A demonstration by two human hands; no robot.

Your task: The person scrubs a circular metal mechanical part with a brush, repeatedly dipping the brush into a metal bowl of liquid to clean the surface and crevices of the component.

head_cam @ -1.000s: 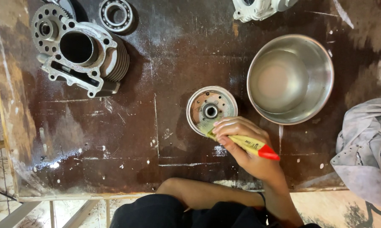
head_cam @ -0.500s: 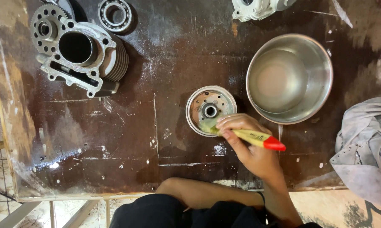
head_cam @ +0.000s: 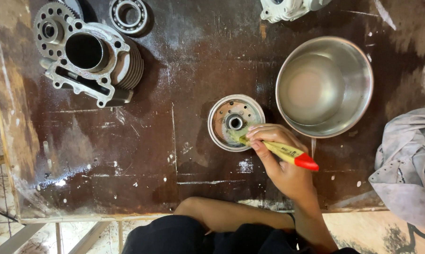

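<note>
Right now fingers pinch brush over drum.

Your right hand grips a yellow brush w/ red handle tip, bristles inside the round metal drum part on the dark stained wooden table, beside a steel bowl.

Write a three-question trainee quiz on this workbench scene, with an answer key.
1. True or false: the right hand holds a yellow brush with a red tip.
2. What do the bristles touch? A) steel bowl B) round metal drum C) ball bearing
3. Which thing lies at the table's right edge?

Key:
1. True.
2. B: the round metal drum, beside the steel bowl; the ball bearing lies far off, near the finned cylinder.
3. A crumpled grey cloth. The left hand is not seen.
</note>
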